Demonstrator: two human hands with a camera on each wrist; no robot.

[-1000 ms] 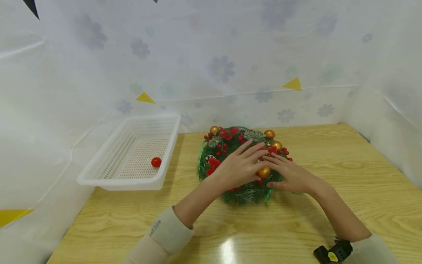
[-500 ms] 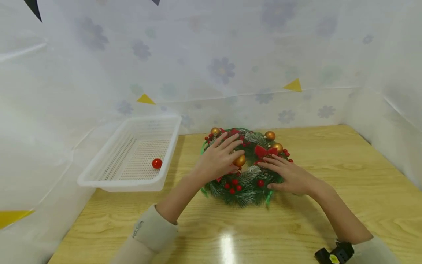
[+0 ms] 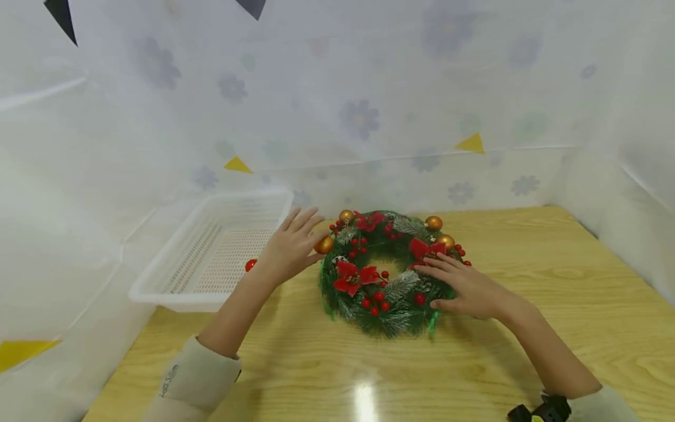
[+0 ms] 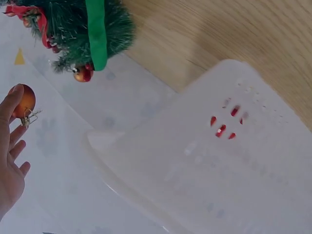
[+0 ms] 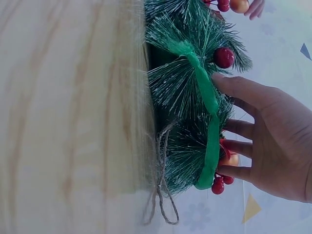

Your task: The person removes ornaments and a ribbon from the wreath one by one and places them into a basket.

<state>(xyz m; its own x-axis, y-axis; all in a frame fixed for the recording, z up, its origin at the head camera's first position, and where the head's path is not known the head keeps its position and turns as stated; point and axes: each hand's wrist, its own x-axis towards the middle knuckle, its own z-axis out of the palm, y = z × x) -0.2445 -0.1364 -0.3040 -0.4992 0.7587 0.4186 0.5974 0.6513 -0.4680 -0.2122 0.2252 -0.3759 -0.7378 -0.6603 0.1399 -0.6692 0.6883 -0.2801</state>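
Observation:
My left hand [image 3: 287, 249] pinches a gold ball ornament [image 3: 324, 245] between thumb and forefinger, above the table between the wreath and the white basket. In the left wrist view a thin wire loop hangs from the gold ball [image 4: 25, 101], and the other fingers are spread. A green Christmas wreath [image 3: 390, 323] with red poinsettias, red berries and gold balls lies on the table. On its right side rests my right hand [image 3: 477, 287], fingers extended over the foliage. The right wrist view shows the thumb beside a green ribbon [image 5: 207, 92] at the wreath's edge.
To the left stands a white perforated basket [image 3: 192, 302] with a red ball [image 3: 250, 265] inside, partly covered by my left hand. A twine loop [image 5: 161, 185] hangs at the wreath's edge. A patterned white curtain [image 3: 358, 117] encloses the wooden table [image 3: 422, 375].
My left hand has moved left with the gold ball, from over the wreath to near the basket. The right hand has stayed on the wreath.

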